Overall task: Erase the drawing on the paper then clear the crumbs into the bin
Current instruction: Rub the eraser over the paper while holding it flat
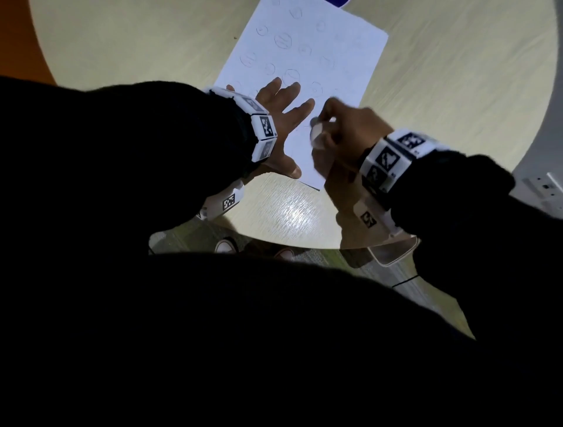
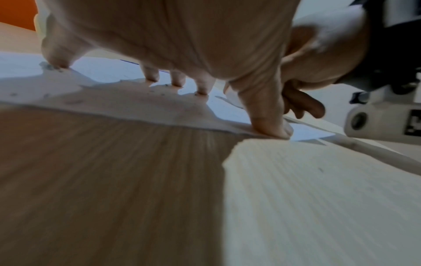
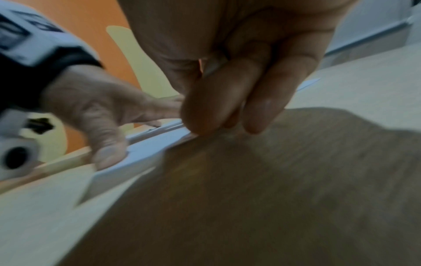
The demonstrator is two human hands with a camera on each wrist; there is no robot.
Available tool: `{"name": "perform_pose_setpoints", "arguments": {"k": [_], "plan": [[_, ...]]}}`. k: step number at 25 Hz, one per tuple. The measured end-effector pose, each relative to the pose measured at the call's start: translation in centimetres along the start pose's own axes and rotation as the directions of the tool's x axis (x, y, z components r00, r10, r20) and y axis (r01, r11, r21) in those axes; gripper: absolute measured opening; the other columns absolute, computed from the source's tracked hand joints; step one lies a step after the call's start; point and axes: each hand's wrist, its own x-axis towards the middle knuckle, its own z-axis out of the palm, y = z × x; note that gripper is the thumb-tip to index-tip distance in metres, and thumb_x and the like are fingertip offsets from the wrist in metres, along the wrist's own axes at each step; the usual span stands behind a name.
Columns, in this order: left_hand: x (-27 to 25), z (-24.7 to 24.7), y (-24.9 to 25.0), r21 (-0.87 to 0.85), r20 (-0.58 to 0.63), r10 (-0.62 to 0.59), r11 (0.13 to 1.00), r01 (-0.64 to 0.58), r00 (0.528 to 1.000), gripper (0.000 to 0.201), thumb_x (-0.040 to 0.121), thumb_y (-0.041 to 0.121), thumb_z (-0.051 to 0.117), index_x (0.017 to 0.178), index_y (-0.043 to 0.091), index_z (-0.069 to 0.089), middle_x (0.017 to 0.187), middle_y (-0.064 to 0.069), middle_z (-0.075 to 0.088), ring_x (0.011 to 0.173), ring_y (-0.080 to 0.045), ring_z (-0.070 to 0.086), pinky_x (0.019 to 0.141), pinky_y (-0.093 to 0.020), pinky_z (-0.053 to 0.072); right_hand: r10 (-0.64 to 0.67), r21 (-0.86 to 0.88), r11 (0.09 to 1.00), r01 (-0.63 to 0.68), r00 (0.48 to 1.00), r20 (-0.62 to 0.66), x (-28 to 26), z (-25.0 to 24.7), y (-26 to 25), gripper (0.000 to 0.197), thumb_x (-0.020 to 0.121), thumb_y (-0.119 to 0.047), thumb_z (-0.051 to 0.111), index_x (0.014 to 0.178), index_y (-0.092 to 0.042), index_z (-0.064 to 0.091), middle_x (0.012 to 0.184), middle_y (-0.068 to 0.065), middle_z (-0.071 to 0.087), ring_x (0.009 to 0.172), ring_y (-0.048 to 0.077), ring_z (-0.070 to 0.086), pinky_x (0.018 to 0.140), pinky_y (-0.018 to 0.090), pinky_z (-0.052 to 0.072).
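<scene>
Paper [image 1: 304, 76] lies flat on the round, pale wooden table [image 1: 441, 91]. It is white and has many faint pencil circles [image 1: 283, 40] drawn on it. The near corner of the sheet sits close to the table's front edge.

The left hand [image 1: 281, 122] is spread wide and flat on the near part of the sheet. Its fingertips [image 2: 153, 77] and thumb press down on the sheet, and it holds nothing. In the left wrist view, small grey crumbs [image 2: 49, 66] lie on the sheet by one fingertip.

The right hand [image 1: 341, 134] is just beside the left hand, over the near right edge of the sheet. Its fingers are curled tight around a small white eraser [image 1: 316, 134]. The eraser is blurry in the head view. In the right wrist view the curled fingers [image 3: 212, 100] reach down to the sheet's edge, and the eraser is mostly hidden.

A small blue shape [image 1: 339, 2] peeks in at the far edge of the table, too cut off to tell what it is. Two shoes [image 1: 227, 245] show on the floor below the table.
</scene>
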Motion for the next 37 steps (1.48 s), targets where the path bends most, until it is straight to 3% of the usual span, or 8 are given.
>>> {"name": "perform_pose_setpoints", "arguments": {"k": [6,10,13,20,26,28,32,37], "plan": [[-0.1,0.1,-0.1,-0.011,-0.022,-0.005,1.000,0.005,1.000,0.118,0.065,0.080,0.058,0.151,0.035,-0.008,0.160,0.004,-0.014,0.147,-0.021,-0.015,0.109,-0.066,0.005,-0.111,-0.073,0.991,0.116,0.991,0.072,-1.4,1.3,-0.7,0.029,0.092,-0.022,0.050,0.118,-0.011,0.047,0.087,-0.007,0.048,0.078,0.020,0.048,0.068,0.027,0.034],[0.0,0.1,-0.1,-0.022,-0.026,0.005,1.000,-0.005,1.000,0.119,0.064,0.080,0.059,0.151,0.035,-0.009,0.160,0.003,-0.015,0.146,-0.022,-0.016,0.111,-0.061,0.002,-0.016,-0.011,1.000,0.015,0.999,-0.031,-0.4,-0.1,-0.4,0.027,0.092,-0.022,0.051,0.117,-0.013,0.048,0.089,-0.006,0.050,0.080,0.021,0.051,0.069,0.028,0.037],[0.1,0.3,-0.3,-0.011,-0.034,0.002,1.000,-0.003,0.999,0.120,0.062,0.081,0.058,0.151,0.036,-0.007,0.161,0.003,-0.013,0.147,-0.022,-0.014,0.110,-0.063,0.004,-0.105,-0.064,0.992,0.110,0.992,0.069,-2.0,0.9,-1.0,0.028,0.091,-0.019,0.051,0.117,-0.011,0.048,0.087,-0.006,0.048,0.079,0.022,0.049,0.068,0.028,0.035],[0.1,-0.1,-0.2,0.005,-0.006,-0.015,1.000,0.015,1.000,0.120,0.063,0.082,0.058,0.150,0.036,-0.011,0.160,0.004,-0.017,0.146,-0.022,-0.016,0.110,-0.063,0.003,-0.065,-0.005,0.998,0.065,0.995,0.074,-1.3,0.3,0.0,0.025,0.090,-0.020,0.049,0.114,-0.014,0.049,0.076,-0.012,0.046,0.075,0.020,0.049,0.067,0.025,0.033],[0.1,-0.2,0.1,0.012,0.001,-0.017,1.000,0.017,1.000,0.120,0.063,0.083,0.055,0.150,0.036,-0.012,0.160,0.004,-0.018,0.146,-0.022,-0.017,0.111,-0.062,0.002,0.011,0.000,1.000,-0.011,0.999,-0.048,-0.4,-0.2,0.6,0.024,0.088,-0.021,0.051,0.112,-0.016,0.050,0.087,-0.004,0.054,0.079,0.025,0.055,0.067,0.029,0.040],[0.1,-0.1,-0.1,-0.002,-0.006,-0.019,1.000,0.019,1.000,0.120,0.063,0.082,0.057,0.151,0.035,-0.010,0.160,0.003,-0.016,0.146,-0.022,-0.016,0.111,-0.062,0.003,-0.064,-0.028,0.997,0.065,0.997,0.044,-1.6,0.7,0.2,0.023,0.090,-0.022,0.050,0.112,-0.016,0.049,0.080,-0.007,0.052,0.078,0.024,0.053,0.067,0.029,0.038],[0.1,-0.2,0.1,0.025,0.006,-0.016,1.000,0.015,1.000,0.120,0.063,0.083,0.055,0.150,0.035,-0.013,0.160,0.003,-0.018,0.146,-0.023,-0.017,0.112,-0.061,0.002,-0.025,0.009,1.000,0.025,1.000,0.007,-0.4,0.1,1.1,0.026,0.090,-0.022,0.051,0.116,-0.019,0.050,0.107,-0.009,0.063,0.089,0.022,0.059,0.072,0.026,0.038],[0.3,-0.4,0.1,0.009,0.012,-0.039,0.999,0.039,0.999,0.122,0.062,0.083,0.057,0.150,0.035,-0.012,0.160,0.004,-0.017,0.146,-0.021,-0.017,0.111,-0.062,0.002,-0.050,-0.031,0.998,0.051,0.998,0.023,-1.3,0.6,1.1,0.025,0.091,-0.021,0.049,0.115,-0.014,0.048,0.091,-0.007,0.053,0.081,0.021,0.052,0.068,0.026,0.033]]}}
